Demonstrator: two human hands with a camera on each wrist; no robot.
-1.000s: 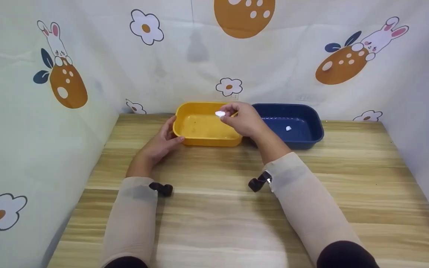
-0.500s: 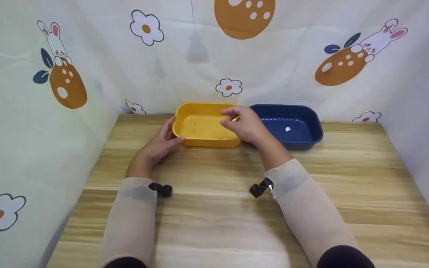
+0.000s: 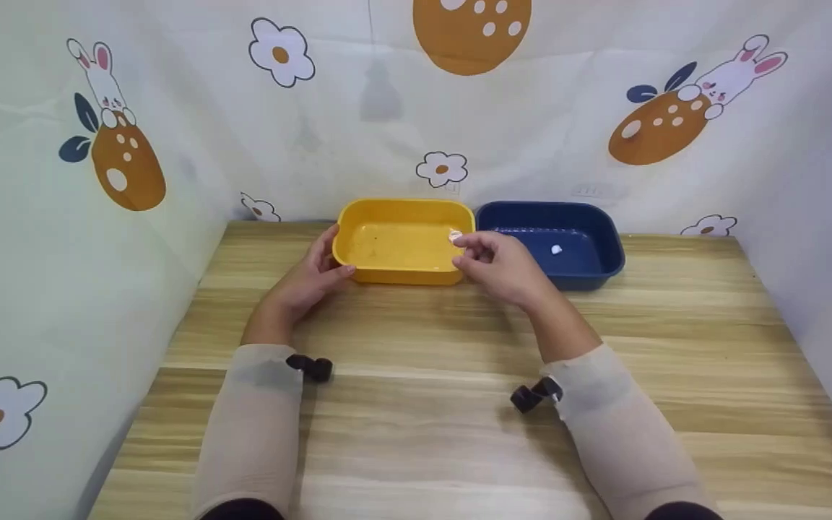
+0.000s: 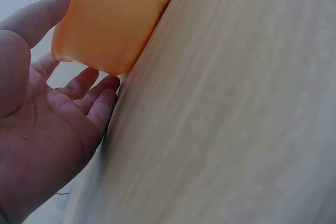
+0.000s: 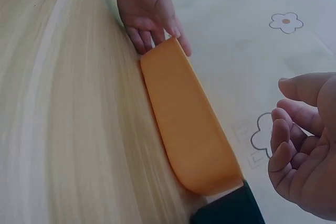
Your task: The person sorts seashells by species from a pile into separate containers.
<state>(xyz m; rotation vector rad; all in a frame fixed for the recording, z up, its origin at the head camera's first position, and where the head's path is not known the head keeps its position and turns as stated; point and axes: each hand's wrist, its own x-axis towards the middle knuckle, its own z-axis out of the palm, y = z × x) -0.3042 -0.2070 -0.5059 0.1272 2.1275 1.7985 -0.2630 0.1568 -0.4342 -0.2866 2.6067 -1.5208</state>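
Note:
My left hand (image 3: pixel 306 278) holds the left end of the yellow plastic bin (image 3: pixel 409 275). In the left wrist view its thumb lies at the rim, the other fingers against the end wall. A small white piece (image 3: pixel 455 236) shows against the yellow bin's right inner side, just beyond the fingertips of my right hand (image 3: pixel 506 267). That hand hovers over where the two bins meet, fingers loosely bent, thumb and forefinger apart; the right wrist view shows nothing between them. Another small white lump (image 3: pixel 556 250) lies on the floor of the dark blue bin (image 3: pixel 568 280).
Both bins stand side by side at the back of the wood-grain table (image 3: pixel 416 404), close to the patterned cloth (image 3: pixel 358 130). More cloth hangs along the left and right sides. Black cameras (image 3: pixel 535 394) stick out from both wrists.
A second ago my right thumb and fingers pinched a white piece above the yellow bin. They have since let go, and the hand has drawn back to the right. The left hand stays put.

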